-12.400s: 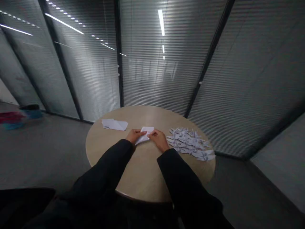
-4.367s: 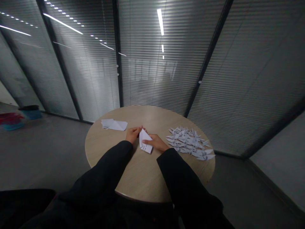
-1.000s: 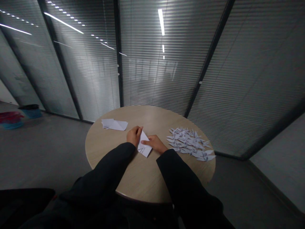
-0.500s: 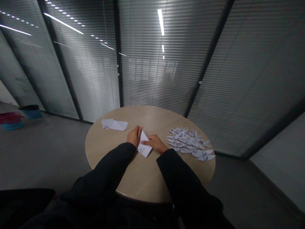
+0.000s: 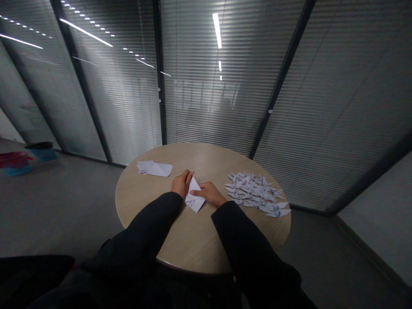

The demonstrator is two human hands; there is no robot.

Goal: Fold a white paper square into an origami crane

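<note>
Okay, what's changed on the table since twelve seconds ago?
The white paper has shifted slightly toward the person and now shows a pointed far end. The left hand has curled at its left edge; the right hand still grips its right side. The paper stack and the folded-paper pile stayed put.

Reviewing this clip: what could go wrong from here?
The left hand and right hand both hold the folded paper; if either slips, a crease might land crooked.

The folded paper pieces reach close to the right rim of the table, so a brush of the right sleeve could knock some off.

The loose paper sheets lie spread out and might scatter if bumped.
</note>
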